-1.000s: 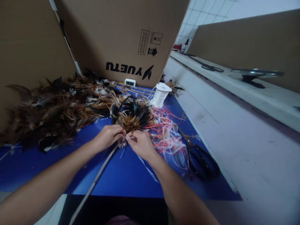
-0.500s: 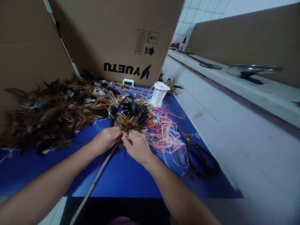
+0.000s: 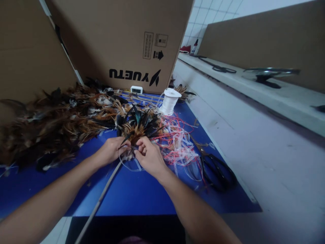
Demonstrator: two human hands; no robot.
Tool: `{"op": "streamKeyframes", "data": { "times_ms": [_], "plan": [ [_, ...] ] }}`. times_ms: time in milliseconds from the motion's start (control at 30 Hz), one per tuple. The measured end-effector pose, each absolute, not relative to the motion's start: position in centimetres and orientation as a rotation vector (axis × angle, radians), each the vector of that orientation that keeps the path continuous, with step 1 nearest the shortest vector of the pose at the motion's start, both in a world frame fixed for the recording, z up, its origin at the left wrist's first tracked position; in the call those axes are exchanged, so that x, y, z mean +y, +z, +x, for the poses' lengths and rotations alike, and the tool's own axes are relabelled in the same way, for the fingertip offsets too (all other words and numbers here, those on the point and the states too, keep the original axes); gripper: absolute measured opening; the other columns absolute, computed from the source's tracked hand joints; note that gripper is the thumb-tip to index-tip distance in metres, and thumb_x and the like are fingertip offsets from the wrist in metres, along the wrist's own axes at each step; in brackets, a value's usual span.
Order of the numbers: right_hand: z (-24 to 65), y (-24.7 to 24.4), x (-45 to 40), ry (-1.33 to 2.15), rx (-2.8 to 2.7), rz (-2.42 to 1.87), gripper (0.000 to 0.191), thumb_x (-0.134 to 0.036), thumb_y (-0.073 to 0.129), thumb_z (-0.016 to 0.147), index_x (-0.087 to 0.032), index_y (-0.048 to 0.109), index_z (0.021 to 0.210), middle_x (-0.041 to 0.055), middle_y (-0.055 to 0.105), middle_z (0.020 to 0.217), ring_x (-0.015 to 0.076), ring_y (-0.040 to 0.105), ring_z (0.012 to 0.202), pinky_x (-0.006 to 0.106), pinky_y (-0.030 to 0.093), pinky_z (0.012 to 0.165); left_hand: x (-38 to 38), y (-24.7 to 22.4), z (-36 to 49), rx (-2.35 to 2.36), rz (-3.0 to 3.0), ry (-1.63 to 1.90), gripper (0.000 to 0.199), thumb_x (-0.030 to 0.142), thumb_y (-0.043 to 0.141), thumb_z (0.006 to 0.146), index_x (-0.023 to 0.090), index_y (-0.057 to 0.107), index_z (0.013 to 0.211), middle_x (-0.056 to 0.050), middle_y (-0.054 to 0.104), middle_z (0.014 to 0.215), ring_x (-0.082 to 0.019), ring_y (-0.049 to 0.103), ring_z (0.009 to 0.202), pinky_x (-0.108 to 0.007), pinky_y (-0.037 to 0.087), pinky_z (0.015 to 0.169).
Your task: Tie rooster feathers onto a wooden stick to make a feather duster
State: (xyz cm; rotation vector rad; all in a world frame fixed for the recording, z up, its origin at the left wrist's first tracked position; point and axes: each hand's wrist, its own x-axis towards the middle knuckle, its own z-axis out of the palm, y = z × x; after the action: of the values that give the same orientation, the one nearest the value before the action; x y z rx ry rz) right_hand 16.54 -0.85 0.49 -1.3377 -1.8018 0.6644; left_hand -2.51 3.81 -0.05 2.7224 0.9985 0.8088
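Note:
A feather duster [image 3: 135, 130], brown at its collar with dark green-black tips, lies with its thin wooden stick [image 3: 101, 198] running towards me over the table's near edge. At the base of the feathers, my left hand [image 3: 111, 150] pinches a narrow translucent ribbon [image 3: 130, 169]. The ribbon hangs in a loose loop below my fingers. My right hand [image 3: 149, 157] is just to the right, thumb and fingers closed on the same ribbon close to the stick. Pale feather ends show between the hands. The exact finger contact is partly hidden.
A long heap of feathers [image 3: 63, 125] covers the left of the blue table [image 3: 142, 200]. On the right lie tangled red and white strings [image 3: 177, 145] and black-handled scissors [image 3: 219, 173]. Behind stand a white ribbon spool [image 3: 170, 101], a small white digital device [image 3: 136, 89] and a cardboard box [image 3: 101, 40].
My hands have moved slightly apart from their pinch at the feather base. A loop of translucent ribbon now shows below them. The camera view has shifted slightly.

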Motion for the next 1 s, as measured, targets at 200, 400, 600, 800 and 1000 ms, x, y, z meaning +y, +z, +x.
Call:
{"op": "streamKeyframes", "data": {
  "times_ms": [200, 400, 600, 800, 1000],
  "plan": [
    [16.37, 0.12, -0.56, 0.494, -2.004, -1.399, 0.011, -0.018, 0.053, 0.082, -0.020, 0.064, 0.084, 0.0020, 0.061, 0.080, 0.0130, 0.056, 0.072, 0.024, 0.041, 0.069, 3.79, 0.12, -2.29, 0.978, 2.702, 0.837, 0.015, 0.026, 0.051, 0.088, 0.016, 0.060, 0.081, 0.001, 0.063, 0.070, -0.010, 0.058, 0.063, -0.019, 0.042, 0.060],
    [16.22, 0.51, -0.83, 0.466, -1.997, -1.246, 0.013, -0.016, 0.049, 0.085, -0.018, 0.060, 0.078, 0.0035, 0.059, 0.087, 0.0139, 0.056, 0.081, 0.024, 0.042, 0.075, 3.55, 0.27, -2.16, 1.036, 2.700, 0.856, 0.016, 0.024, 0.049, 0.088, 0.017, 0.060, 0.079, 0.001, 0.062, 0.067, -0.010, 0.056, 0.059, -0.019, 0.040, 0.057],
    [16.27, 0.25, -0.79, 0.500, -2.110, -1.140, 0.013, -0.015, 0.048, 0.087, -0.017, 0.061, 0.083, 0.0027, 0.064, 0.081, 0.0134, 0.058, 0.076, 0.025, 0.043, 0.074, 3.47, 0.49, -2.20, 1.167, 2.432, 0.776, 0.016, 0.026, 0.050, 0.086, 0.018, 0.058, 0.075, 0.004, 0.058, 0.060, -0.009, 0.052, 0.054, -0.020, 0.038, 0.055],
    [16.48, 0.06, -0.73, 0.212, -2.278, -1.098, 0.021, -0.019, 0.044, 0.091, -0.017, 0.064, 0.087, 0.0042, 0.063, 0.080, 0.0150, 0.054, 0.077, 0.027, 0.041, 0.073, 3.76, -0.10, -2.49, 1.164, 2.008, 0.746, 0.020, 0.036, 0.054, 0.082, 0.017, 0.054, 0.076, 0.005, 0.058, 0.059, -0.009, 0.052, 0.054, -0.021, 0.041, 0.057],
    [16.12, 0.31, -0.86, -0.063, -2.384, -1.028, 0.025, -0.021, 0.041, 0.093, -0.018, 0.064, 0.085, 0.0042, 0.059, 0.076, 0.0164, 0.046, 0.075, 0.029, 0.038, 0.068, 3.89, -0.15, -2.51, 1.059, 1.684, 0.748, 0.020, 0.032, 0.063, 0.074, 0.016, 0.052, 0.070, 0.004, 0.057, 0.057, -0.009, 0.051, 0.054, -0.021, 0.042, 0.054]
  ]
}}
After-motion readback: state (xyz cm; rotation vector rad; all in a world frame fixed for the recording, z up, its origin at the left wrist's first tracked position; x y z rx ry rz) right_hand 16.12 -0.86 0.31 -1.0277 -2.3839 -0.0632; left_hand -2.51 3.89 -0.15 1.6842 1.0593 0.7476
